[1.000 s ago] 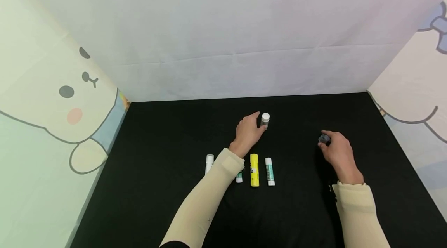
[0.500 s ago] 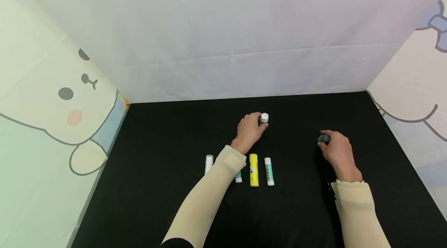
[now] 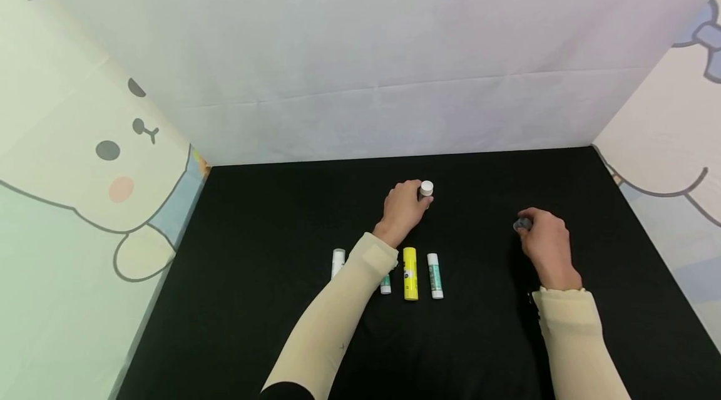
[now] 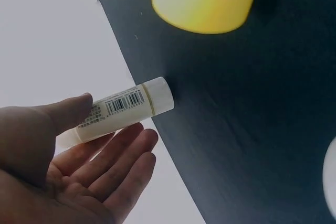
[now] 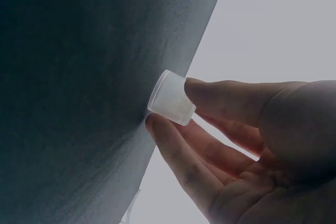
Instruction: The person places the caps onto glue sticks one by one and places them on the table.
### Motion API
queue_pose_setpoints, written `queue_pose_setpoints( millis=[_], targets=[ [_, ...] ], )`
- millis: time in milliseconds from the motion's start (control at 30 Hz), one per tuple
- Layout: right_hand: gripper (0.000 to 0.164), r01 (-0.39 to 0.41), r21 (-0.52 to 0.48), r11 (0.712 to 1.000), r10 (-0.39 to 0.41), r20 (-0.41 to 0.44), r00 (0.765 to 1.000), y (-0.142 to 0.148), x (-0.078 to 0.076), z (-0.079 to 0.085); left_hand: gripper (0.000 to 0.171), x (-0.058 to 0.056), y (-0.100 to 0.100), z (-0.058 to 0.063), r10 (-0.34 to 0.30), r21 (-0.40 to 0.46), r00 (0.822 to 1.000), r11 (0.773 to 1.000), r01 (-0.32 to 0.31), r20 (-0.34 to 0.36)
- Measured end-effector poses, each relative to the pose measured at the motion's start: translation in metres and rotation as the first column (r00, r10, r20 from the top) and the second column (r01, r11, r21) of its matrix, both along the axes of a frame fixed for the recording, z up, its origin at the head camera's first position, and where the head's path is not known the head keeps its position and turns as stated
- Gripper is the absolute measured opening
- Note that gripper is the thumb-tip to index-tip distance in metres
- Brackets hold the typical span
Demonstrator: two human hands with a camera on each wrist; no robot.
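Note:
My left hand (image 3: 402,207) holds a white glue stick (image 3: 427,187) upright near the back middle of the table. In the left wrist view, thumb and fingers flank the glue stick (image 4: 118,111), whose barcode label faces the camera and whose end meets the black surface. Further right, my right hand (image 3: 547,240) pinches a small clear cap (image 3: 521,224) between thumb and fingertips. Ribbed sides show on this cap (image 5: 172,98) in the right wrist view, close to the tabletop; whether it touches is unclear.
In front of the left hand lie a yellow glue stick (image 3: 410,273) and a white-and-green glue stick (image 3: 435,276). A white stick (image 3: 338,260) and another green-and-white stick (image 3: 385,287) are partly hidden by the left sleeve. A pale cloth wall (image 3: 377,118) rises behind the black table (image 3: 270,200).
My left hand has moved slightly right and come round the white glue stick. The right hand stays in place with the cap, its thumb shifting slightly.

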State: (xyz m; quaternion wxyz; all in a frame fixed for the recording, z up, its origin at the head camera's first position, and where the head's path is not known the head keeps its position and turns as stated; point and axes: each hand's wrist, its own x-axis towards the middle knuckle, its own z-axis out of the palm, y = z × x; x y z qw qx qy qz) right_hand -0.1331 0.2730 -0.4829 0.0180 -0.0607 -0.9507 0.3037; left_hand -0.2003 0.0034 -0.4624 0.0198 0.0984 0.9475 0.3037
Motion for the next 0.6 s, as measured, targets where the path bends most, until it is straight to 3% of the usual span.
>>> queue_pose_setpoints(
  millis=[600],
  targets=[
    [0.027, 0.027, -0.02, 0.999, -0.027, -0.02, 0.999, -0.004, 0.0, 0.001, 0.019, 0.012, -0.009, 0.01, 0.02, 0.067, 1.0, 0.998, -0.019, -0.02]
  ],
)
